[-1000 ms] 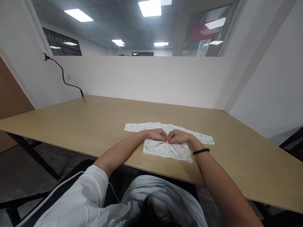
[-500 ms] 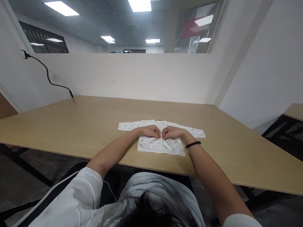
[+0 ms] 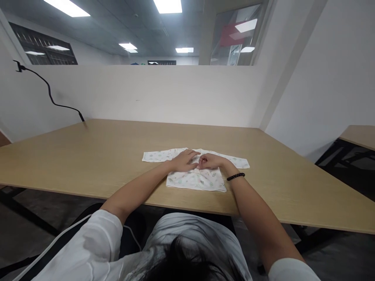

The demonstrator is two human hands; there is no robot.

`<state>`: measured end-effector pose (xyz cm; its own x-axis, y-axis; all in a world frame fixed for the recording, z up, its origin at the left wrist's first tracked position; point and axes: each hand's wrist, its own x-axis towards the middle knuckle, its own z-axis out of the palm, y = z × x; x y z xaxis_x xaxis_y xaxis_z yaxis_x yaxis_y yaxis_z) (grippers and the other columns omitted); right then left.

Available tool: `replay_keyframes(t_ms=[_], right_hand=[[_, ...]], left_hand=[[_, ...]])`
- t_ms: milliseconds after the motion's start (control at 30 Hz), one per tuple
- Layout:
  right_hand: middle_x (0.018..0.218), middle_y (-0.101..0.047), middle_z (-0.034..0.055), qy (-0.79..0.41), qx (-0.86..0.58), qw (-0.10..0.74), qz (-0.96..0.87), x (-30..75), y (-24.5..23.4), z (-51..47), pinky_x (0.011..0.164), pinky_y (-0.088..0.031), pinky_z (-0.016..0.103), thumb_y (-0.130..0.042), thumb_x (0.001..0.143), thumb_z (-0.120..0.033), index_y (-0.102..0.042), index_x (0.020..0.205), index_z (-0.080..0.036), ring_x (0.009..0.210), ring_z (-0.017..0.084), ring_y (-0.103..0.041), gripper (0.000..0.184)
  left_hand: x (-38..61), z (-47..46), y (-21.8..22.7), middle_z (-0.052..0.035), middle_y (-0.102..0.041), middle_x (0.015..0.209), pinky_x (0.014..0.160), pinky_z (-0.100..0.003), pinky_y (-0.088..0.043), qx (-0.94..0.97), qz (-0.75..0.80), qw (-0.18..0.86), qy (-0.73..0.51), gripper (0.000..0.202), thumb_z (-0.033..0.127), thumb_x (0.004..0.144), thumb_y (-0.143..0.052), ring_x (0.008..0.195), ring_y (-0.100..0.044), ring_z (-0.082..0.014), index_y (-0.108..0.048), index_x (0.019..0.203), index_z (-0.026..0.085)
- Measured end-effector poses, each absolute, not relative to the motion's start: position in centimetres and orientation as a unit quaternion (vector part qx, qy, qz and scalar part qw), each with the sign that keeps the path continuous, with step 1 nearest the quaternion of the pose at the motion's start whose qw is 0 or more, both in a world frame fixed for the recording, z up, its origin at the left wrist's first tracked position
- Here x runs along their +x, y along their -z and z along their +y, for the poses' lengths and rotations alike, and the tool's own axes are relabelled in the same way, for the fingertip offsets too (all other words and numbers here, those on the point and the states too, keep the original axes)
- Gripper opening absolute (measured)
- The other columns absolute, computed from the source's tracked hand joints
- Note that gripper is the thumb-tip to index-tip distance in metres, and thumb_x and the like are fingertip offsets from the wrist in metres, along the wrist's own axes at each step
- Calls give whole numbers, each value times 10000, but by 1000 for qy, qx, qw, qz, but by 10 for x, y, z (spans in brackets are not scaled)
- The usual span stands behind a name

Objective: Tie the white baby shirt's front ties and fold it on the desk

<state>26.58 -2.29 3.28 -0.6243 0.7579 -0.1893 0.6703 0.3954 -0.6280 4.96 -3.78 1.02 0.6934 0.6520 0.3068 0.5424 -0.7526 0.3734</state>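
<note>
A white baby garment (image 3: 196, 180) with a small pastel print lies flat on the wooden desk, its sleeves spread to both sides. My left hand (image 3: 184, 160) rests open on the upper middle of the cloth, with its fingers spread and pointing right. Beside it, my right hand (image 3: 211, 160) stays curled at the garment's centre, its fingertips on the cloth and close to my left hand. The hands hide the neck area of the garment. A black beaded bracelet (image 3: 236, 176) circles my right wrist.
The light wood desk (image 3: 102, 156) extends to both sides, backed by a white partition (image 3: 146, 93). A black cable (image 3: 49, 93) runs down the partition to the far left of the desk. Another desk (image 3: 359, 134) stands at the right.
My left hand has opened from a closed fist and now lies flat on the cloth. The whole view has shifted slightly as my head moved.
</note>
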Motion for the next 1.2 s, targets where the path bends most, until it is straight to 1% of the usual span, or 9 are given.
replay_keyframes(t_ms=[67, 167, 333, 467, 633, 733, 900, 1067, 1200], right_hand=[[737, -648, 7, -296, -445, 109, -838, 268, -30, -19, 587, -405, 224, -618, 749, -235, -678, 845, -157, 630, 120, -528, 137], [1028, -705, 101, -162, -502, 178, -831, 269, -22, -13, 803, -465, 262, -511, 767, -72, -695, 1011, -137, 902, 186, -617, 312], [1431, -525, 145, -61, -510, 141, -846, 267, -8, -11, 1016, -383, 500, -352, 946, -126, -522, 1394, -214, 1299, 292, -447, 488], [1375, -554, 148, -42, -512, 74, -854, 259, -8, -10, 991, -349, 575, -334, 1001, -214, -554, 1345, -242, 1270, 332, -426, 409], [1206, -599, 179, 15, -530, 69, -845, 246, -12, -6, 941, -365, 514, -349, 1005, -223, -638, 1118, -170, 1180, 329, -453, 315], [1183, -604, 169, 26, -536, 79, -840, 246, -11, -6, 930, -362, 482, -394, 982, -189, -641, 1060, -167, 1164, 314, -461, 260], [1161, -625, 132, -2, -529, 100, -842, 252, -7, -5, 884, -377, 436, -492, 964, -298, -657, 983, -196, 1150, 307, -476, 195], [1170, -618, 143, 30, -533, 119, -837, 250, -8, -7, 882, -362, 432, -463, 926, -128, -647, 1004, -185, 1142, 298, -476, 208], [1171, -614, 139, 49, -531, 147, -833, 249, -9, -10, 904, -353, 447, -430, 938, -113, -639, 1017, -191, 1160, 298, -465, 236]], left_hand=[[52, -38, -2, -170, -415, 1508, 1138, -460, -246, 913, 346, 133, -169, 690, 544, 910, -490, 1406, -325, -338, -363, 1479, 176], [54, -39, 5, -195, -172, 1624, 1184, -457, -146, 903, 381, 154, -127, 849, 632, 928, -387, 1494, -137, -339, -148, 1558, 115], [53, -40, 4, -182, 60, 1646, 1209, -428, -90, 895, 383, 186, -134, 1019, 706, 896, -390, 1516, 29, -319, 85, 1567, 104], [55, -42, 3, -176, 83, 1644, 1210, -458, -56, 897, 381, 187, -123, 1048, 725, 886, -393, 1515, 70, -312, 131, 1563, 121], [60, -48, -2, -168, 58, 1647, 1187, -553, -5, 897, 397, 178, -74, 1002, 735, 898, -325, 1511, 73, -336, 144, 1564, 151], [62, -52, -7, -154, 89, 1644, 1188, -556, 1, 897, 406, 170, -38, 995, 740, 903, -277, 1510, 93, -329, 174, 1555, 139], [63, -52, -10, -128, 108, 1645, 1187, -566, -8, 897, 413, 155, -17, 961, 735, 907, -244, 1510, 103, -315, 172, 1558, 163], [62, -54, -12, -115, 121, 1644, 1179, -585, -26, 898, 413, 151, -3, 921, 732, 911, -252, 1508, 106, -326, 123, 1573, 214], [61, -55, -14, -102, 118, 1645, 1179, -580, -42, 899, 413, 145, -1, 899, 728, 913, -259, 1510, 81, -335, 86, 1581, 234]])
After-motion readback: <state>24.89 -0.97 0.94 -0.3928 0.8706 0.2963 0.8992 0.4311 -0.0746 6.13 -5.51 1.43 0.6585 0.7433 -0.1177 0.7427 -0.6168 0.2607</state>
